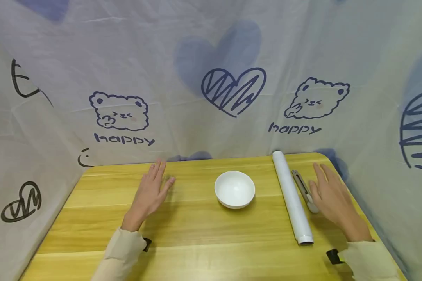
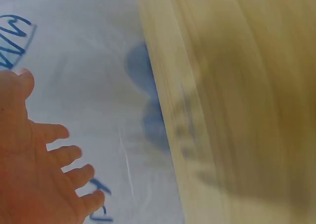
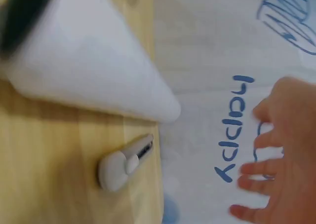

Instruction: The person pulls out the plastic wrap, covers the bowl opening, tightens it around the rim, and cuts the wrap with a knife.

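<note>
Over the left part of the wooden table, my left hand (image 1: pixel 150 195) has its fingers extended and holds nothing. My right hand (image 1: pixel 334 197) hovers at the right side, fingers spread and empty, beside a grey utility knife (image 1: pixel 304 191). In the right wrist view the knife (image 3: pixel 123 166) lies flat on the wood, apart from the fingers. Left of the knife lies a long white roll of film (image 1: pixel 292 197), slanting from the back edge toward the front. A white bowl (image 1: pixel 234 189) stands upright between the hands, nearer the roll.
The pale wooden table (image 1: pixel 197 242) has rounded back corners. Behind it and along both sides hangs a light curtain (image 1: pixel 183 117) printed with hearts, bears and lettering, close against the table's back edge.
</note>
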`<state>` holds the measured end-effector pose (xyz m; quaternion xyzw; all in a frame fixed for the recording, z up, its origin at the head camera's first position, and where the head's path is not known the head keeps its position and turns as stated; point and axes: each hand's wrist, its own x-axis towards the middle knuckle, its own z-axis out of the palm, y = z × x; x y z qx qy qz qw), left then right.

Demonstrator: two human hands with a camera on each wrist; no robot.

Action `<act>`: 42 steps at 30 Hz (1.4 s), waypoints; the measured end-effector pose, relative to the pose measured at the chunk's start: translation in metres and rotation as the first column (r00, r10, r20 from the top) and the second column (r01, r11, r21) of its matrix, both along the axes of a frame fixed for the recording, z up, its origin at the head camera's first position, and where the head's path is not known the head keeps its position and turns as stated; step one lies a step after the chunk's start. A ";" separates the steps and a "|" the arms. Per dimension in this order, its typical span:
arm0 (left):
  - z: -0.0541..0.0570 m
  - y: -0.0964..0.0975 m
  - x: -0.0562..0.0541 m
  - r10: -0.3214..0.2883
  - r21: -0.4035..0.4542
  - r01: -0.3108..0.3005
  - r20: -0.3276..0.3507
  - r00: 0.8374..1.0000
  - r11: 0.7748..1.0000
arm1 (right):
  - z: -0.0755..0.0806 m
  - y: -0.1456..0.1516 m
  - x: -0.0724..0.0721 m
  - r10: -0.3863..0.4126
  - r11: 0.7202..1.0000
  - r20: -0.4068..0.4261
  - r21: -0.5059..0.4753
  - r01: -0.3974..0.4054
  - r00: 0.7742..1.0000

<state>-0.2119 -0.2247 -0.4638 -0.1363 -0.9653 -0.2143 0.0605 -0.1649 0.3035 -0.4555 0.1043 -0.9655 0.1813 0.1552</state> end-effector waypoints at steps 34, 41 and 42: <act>-0.052 0.152 0.009 -0.354 0.880 -0.335 0.448 0.821 0.338 | -0.038 -0.083 0.056 -0.166 0.908 0.463 -0.273 0.318 0.871; -0.053 0.137 0.009 -0.406 0.879 -0.346 0.462 0.789 0.328 | -0.042 -0.086 0.052 -0.177 0.910 0.423 -0.273 0.312 0.888; -0.052 0.134 0.009 -0.412 0.878 -0.344 0.464 0.784 0.333 | -0.043 -0.086 0.052 -0.171 0.914 0.406 -0.276 0.298 0.898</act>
